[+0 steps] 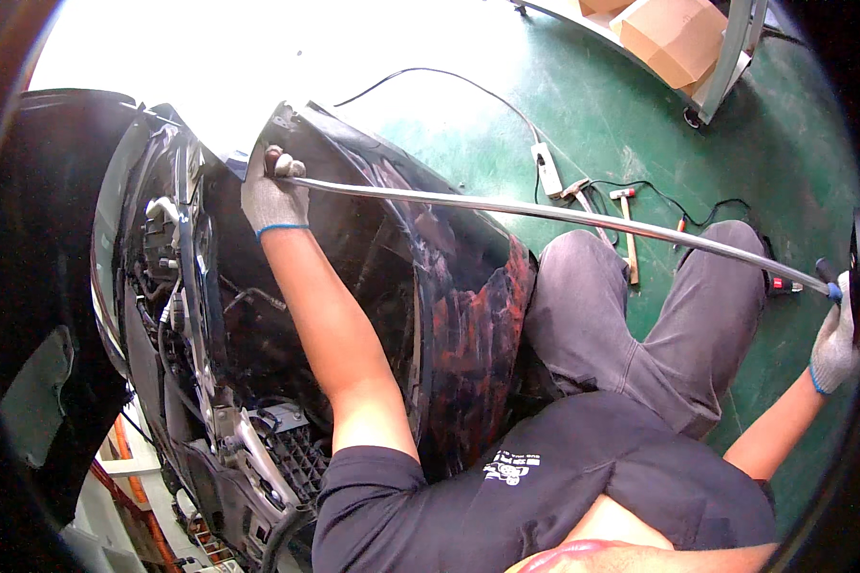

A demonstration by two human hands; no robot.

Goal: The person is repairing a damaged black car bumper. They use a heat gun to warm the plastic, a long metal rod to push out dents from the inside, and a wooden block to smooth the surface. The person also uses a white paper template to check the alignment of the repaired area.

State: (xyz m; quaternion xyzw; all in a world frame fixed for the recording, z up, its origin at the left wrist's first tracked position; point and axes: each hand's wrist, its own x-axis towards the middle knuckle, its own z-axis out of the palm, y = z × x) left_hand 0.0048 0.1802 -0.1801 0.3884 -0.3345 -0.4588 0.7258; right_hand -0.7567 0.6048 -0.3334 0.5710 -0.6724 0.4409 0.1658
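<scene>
A long, slightly bent metal bar [545, 210] crosses the view. My left hand [275, 196], in a light knit glove with a blue cuff, is closed at the bar's far end, beside the upper edge of a dark car body panel [459, 325] with reddish scuffed patches; a small red-brown piece shows at those fingers. My gloved right hand [833, 339] grips the bar's other end, just below a blue collar [834, 291], at the far right rim of the view, where part of it is dark and hard to make out.
Exposed car parts [268, 449] line the left side. On the green floor [459, 124] lie a power strip [547, 172], two hammers [626, 201], cables and a red-and-black tool [782, 285]. A wheeled cart [741, 57] with cardboard boxes [669, 43] stands at the top right. My knees are bent beside the panel.
</scene>
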